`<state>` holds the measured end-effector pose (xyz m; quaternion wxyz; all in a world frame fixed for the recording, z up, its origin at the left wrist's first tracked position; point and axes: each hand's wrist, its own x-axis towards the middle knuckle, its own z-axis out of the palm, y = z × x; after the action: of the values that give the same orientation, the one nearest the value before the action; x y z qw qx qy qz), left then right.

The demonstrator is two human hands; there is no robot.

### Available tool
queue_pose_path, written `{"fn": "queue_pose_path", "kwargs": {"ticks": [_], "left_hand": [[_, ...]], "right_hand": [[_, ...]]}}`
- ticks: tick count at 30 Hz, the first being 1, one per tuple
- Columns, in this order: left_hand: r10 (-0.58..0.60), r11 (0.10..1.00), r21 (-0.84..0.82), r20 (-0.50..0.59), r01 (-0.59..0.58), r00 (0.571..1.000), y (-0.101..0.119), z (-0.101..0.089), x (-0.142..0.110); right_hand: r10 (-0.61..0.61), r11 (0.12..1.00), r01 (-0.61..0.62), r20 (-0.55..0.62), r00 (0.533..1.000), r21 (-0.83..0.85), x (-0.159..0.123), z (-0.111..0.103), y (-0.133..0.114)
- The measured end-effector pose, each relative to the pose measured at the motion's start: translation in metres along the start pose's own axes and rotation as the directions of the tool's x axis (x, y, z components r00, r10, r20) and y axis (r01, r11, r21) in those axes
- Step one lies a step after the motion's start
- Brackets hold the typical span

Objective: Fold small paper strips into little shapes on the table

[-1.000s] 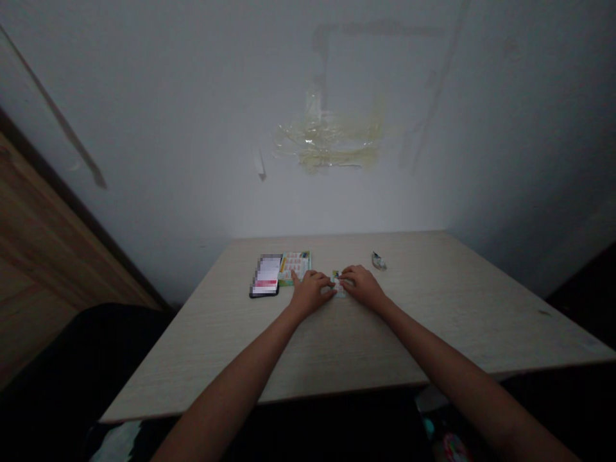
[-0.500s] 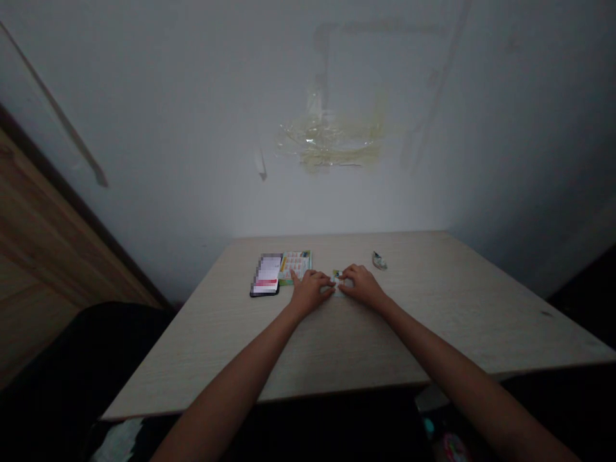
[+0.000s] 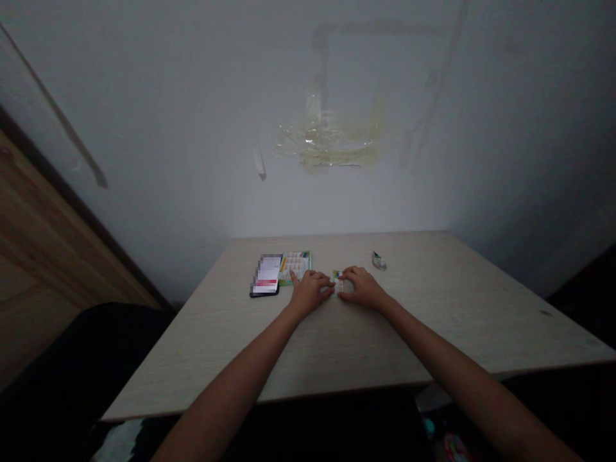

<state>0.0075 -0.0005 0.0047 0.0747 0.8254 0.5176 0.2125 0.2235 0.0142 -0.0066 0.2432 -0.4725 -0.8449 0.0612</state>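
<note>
Both my hands rest on a pale wooden table [image 3: 337,340], fingertips meeting over a small printed packet [image 3: 339,283] that lies flat between them. My left hand [image 3: 308,292] has its fingers curled and pressed against the packet's left edge. My right hand [image 3: 363,287] is curled too, pinching the packet's right side. Most of the packet is hidden by the fingers. Just left of my left hand lies a colourful printed card [image 3: 294,265], and beside that a dark phone [image 3: 266,276] with its screen lit.
A small crumpled wrapper [image 3: 378,260] lies on the table to the right of my hands. A white wall [image 3: 192,160] with old tape marks stands behind the table. A wooden panel [image 3: 38,244] runs along the left.
My hands have drawn slightly closer together over the packet; my right hand shifted a little to the left. Everything else on the table stayed put.
</note>
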Motion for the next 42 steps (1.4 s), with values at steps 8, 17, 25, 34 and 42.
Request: {"fn": "queue_pose_path", "kwargs": {"ticks": [8, 17, 25, 34, 42], "left_hand": [[-0.010, 1.000, -0.012, 0.001, 0.010, 1.000, 0.000, 0.000, 0.000], [0.003, 1.000, -0.028, 0.007, -0.003, 1.000, -0.001, 0.000, 0.000], [0.012, 1.000, -0.029, -0.014, -0.012, 1.000, 0.000, 0.000, -0.002], [0.001, 1.000, 0.009, 0.000, -0.001, 1.000, 0.003, -0.003, -0.002], [-0.011, 1.000, 0.009, 0.022, 0.011, 1.000, 0.003, -0.003, -0.001]], "right_hand": [[-0.015, 1.000, 0.015, -0.012, 1.000, 0.019, -0.005, 0.000, -0.002], [-0.079, 0.981, 0.097, -0.115, 0.990, 0.165, -0.004, 0.006, 0.012], [-0.095, 0.976, 0.120, -0.143, 0.985, 0.179, -0.004, 0.014, 0.021], [-0.011, 0.990, 0.026, -0.105, 0.994, 0.139, -0.002, 0.012, 0.016], [-0.024, 0.999, 0.027, -0.072, 0.997, 0.033, 0.006, 0.010, 0.017]]}}
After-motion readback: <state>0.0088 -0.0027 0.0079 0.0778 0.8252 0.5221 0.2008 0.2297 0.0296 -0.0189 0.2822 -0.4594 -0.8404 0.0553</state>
